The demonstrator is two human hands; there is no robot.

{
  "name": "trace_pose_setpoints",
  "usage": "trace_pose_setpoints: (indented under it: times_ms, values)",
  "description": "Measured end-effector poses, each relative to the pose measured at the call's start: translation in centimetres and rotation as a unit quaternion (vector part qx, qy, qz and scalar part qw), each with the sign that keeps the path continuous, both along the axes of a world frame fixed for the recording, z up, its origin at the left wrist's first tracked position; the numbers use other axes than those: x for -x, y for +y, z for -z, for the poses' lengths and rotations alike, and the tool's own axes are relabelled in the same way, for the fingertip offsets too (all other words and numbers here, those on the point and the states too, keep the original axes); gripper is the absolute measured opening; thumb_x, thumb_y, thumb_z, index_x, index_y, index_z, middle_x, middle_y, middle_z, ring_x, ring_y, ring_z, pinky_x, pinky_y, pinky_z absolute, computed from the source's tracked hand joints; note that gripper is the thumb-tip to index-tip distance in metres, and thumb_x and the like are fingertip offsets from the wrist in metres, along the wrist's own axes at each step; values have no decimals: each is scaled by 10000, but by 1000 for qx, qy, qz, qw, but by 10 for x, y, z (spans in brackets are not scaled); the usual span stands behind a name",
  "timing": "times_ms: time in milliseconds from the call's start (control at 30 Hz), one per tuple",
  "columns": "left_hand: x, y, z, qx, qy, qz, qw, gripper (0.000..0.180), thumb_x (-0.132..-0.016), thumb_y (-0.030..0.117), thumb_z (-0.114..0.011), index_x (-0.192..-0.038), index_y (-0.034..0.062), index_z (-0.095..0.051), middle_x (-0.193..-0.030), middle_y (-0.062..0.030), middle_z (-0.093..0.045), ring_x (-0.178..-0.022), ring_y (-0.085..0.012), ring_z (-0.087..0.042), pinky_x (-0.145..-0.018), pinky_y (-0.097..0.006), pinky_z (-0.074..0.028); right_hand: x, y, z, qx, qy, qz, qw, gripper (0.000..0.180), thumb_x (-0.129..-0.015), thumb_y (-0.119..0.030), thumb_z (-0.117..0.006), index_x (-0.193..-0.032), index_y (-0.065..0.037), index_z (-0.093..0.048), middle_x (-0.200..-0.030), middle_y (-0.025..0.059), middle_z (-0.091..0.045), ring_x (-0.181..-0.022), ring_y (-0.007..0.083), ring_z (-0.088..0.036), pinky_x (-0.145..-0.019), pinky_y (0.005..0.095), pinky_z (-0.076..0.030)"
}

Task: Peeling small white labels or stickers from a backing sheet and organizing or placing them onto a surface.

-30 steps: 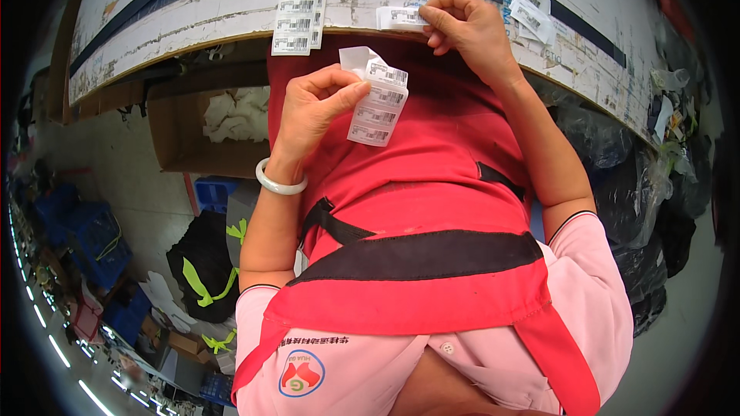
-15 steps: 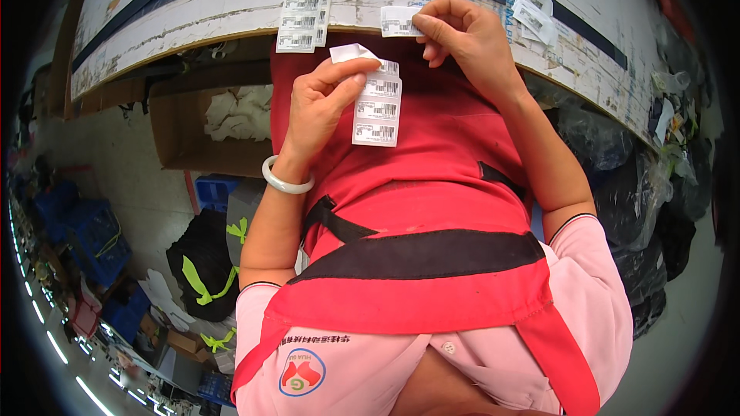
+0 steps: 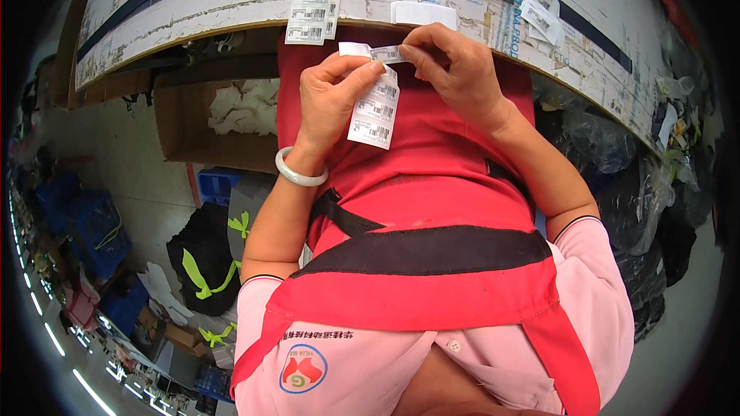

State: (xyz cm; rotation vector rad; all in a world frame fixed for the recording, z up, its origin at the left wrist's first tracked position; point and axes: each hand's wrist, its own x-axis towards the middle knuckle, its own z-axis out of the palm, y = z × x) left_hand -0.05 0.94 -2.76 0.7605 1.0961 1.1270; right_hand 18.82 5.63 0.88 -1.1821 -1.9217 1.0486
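My left hand (image 3: 331, 96) is closed on a short strip of white barcode labels (image 3: 378, 112), pinched near its top between thumb and fingers. The strip hangs down in front of the red apron (image 3: 432, 154), with a blank folded end of backing showing above the thumb. At the top of the strip, my right hand (image 3: 462, 73) pinches the end of a single barcode label (image 3: 388, 54), which stretches across to the left thumb. Whether this label is fully off its backing, I cannot tell. A small white paper piece (image 3: 422, 15) lies at the table edge just beyond my right hand.
Longer label strips (image 3: 311, 4) hang over the edge of the worn white table (image 3: 231, 11). More labels (image 3: 542, 21) lie to the right. Below the table stand a cardboard box (image 3: 181, 127) with crumpled paper and, at right, dark plastic bags (image 3: 632, 208).
My right hand has moved from the table edge down and left to the strip's top, where it now pinches a label. The white piece it was holding lies on the table edge.
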Motion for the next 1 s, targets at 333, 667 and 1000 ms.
trace_pose_setpoints:
  times_ms: [333, 667, 1000]
  values:
    - [4, 0, 4, 13, 7, 9, 1000, 175, -894, 121, -662, -944, -39, -712, -819, -60, -689, -712, -85, -625, -630, -212, -492, -31, 39, 3, 154, 68, 103, 980, 170, -915, -159, -630, -952, 7, -629, -740, 30, -635, -609, 63, -593, -557, 195, -506]
    - [0, -1, 4, 28, -11, 26, 999, 180, -891, 124, -670, -966, -35, -708, -831, -59, -687, -712, -86, -621, -631, -206, -489, -30, 45, 15, 197, 85, 92, 972, 171, -908, -156, -628, -939, 12, -637, -769, 41, -639, -615, 79, -609, -562, 214, -530]
    - [0, -2, 7, 23, -20, 33, 999, 178, -883, 114, -678, -971, -38, -705, -850, -63, -685, -725, -89, -624, -646, -207, -495, -28, 47, 15, 187, 57, 100, 976, 196, -898, -163, -627, -931, 30, -640, -753, 61, -649, -618, 94, -628, -559, 226, -541]
